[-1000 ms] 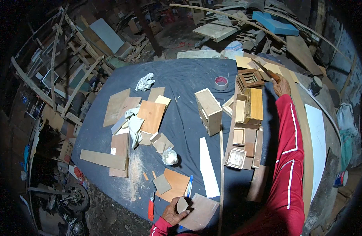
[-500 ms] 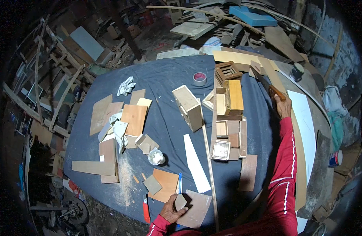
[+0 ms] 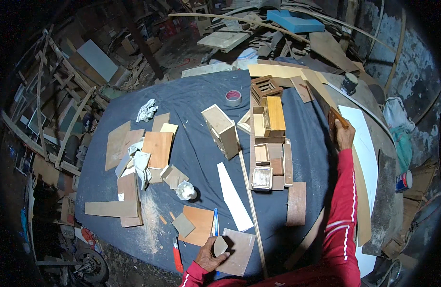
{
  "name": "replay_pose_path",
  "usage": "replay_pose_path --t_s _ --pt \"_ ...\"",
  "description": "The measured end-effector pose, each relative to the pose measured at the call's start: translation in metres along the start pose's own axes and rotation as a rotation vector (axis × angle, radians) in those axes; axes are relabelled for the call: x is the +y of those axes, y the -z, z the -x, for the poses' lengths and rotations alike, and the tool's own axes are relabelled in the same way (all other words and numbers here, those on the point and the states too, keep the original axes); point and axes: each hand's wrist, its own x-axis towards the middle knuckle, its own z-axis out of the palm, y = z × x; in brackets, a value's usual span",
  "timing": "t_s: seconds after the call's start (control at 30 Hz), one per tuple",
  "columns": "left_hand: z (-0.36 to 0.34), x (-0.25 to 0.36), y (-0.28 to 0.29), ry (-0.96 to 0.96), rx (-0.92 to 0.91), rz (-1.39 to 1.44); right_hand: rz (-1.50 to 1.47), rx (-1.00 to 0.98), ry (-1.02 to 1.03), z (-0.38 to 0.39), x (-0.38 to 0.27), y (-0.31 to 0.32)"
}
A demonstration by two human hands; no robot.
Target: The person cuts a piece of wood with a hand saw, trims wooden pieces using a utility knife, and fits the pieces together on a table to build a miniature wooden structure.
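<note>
My right hand (image 3: 345, 135) is stretched out at the right, its fingers wrapped round the brown wooden handle of a handsaw (image 3: 334, 118). The saw's dark blade points away from me, over the long boards at the table's right side. Near the front edge, my left hand (image 3: 210, 256) pinches a small pale wood block (image 3: 220, 246) between thumb and fingers. That block is just over a flat brown wood panel (image 3: 238, 253). Beside the left hand lie a blue pen-like strip (image 3: 216, 220), a red-handled cutter (image 3: 177, 258) and an orange-brown square panel (image 3: 199, 222).
Small wooden boxes (image 3: 262, 178) and a yellow-sided box (image 3: 276, 117) stand right of centre. Also on the dark cloth (image 3: 192, 100) are a tape roll (image 3: 233, 98), a white tub (image 3: 186, 191), a white tapered strip (image 3: 232, 198) and thin panels (image 3: 157, 149). Scrap wood (image 3: 278, 45) is heaped behind.
The view has shifted a little, so the table sits further left. The handsaw has swung clear of a small board at the far right. My left hand keeps hold of the block.
</note>
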Motion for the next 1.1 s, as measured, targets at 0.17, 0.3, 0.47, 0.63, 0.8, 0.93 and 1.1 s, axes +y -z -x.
replay_pose_path --t_s 0.17,0.3,0.47,0.63,0.8,0.93,1.1 --pt "0.004 -0.008 -0.002 -0.073 0.047 0.079 0.086 0.095 -0.055 -0.043 0.011 -0.039" --pt "0.007 -0.005 0.002 -0.025 0.083 0.041 0.152 0.061 0.030 -0.040 -0.029 -0.060" --pt "-0.002 0.005 0.002 0.000 0.009 0.041 0.210 0.011 0.154 -0.050 -0.049 -0.078" --pt "-0.008 0.007 0.000 -0.053 -0.006 0.055 0.309 -0.094 0.194 -0.060 -0.042 -0.075" --pt "-0.003 -0.004 0.002 -0.092 0.024 0.054 0.376 -0.177 0.280 -0.032 -0.075 -0.016" --pt "-0.002 -0.008 0.001 -0.114 -0.057 0.024 0.444 -0.242 0.191 0.009 -0.095 0.063" --pt "-0.002 -0.009 -0.004 -0.183 -0.156 -0.031 0.289 -0.127 0.054 0.042 -0.100 0.105"
